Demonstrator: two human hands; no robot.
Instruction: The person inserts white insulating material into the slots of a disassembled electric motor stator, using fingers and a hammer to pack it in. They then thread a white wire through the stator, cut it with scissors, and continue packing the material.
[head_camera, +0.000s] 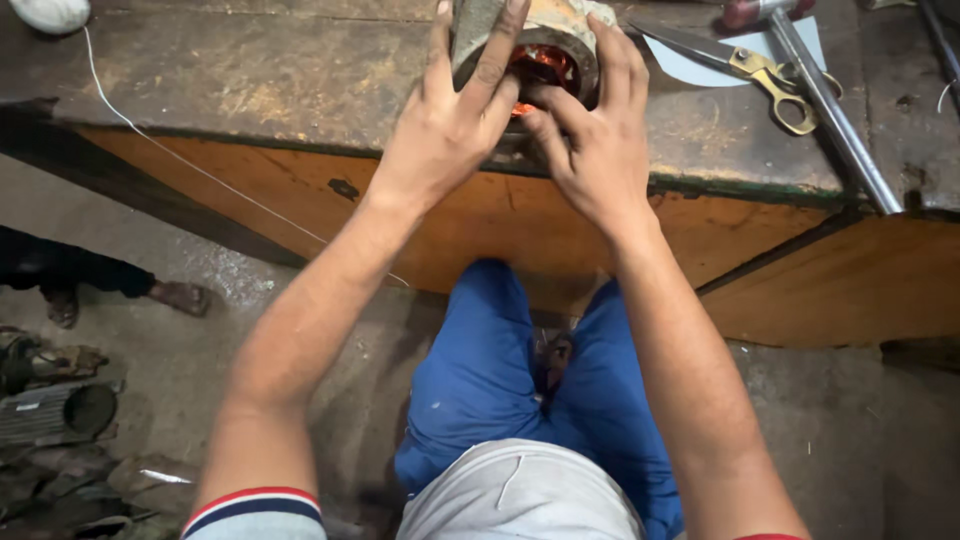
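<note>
A round metal motor housing (560, 45) sits at the near edge of the bench (300, 80), at the top middle of the view. Its casing is dull grey and worn, and inside the open bore shiny copper wire (540, 65) glows orange-red. The upper part of the housing runs past the top of the frame, and both hands cover much of its front, so its full shape is hard to make out.

The left hand (450, 130) lies against the housing's left side with its fingers (495, 60) spread and stretched upward over the rim, not closed around anything. The right hand (595, 140) rests on the right side, fingers (545, 125) curled in toward the opening, their tips at the copper wire; whether they pinch a strand cannot be told.

To the right on the bench lie scissors (760, 70) with brass-coloured handles on a pale sheet (690, 65), and a long metal rod (840, 120) crosses them. A thin white string (150, 140) trails over the bench's left edge. Below, the person's blue trousers (480, 370) show, and on the floor at left lies another motor casing (60, 410).
</note>
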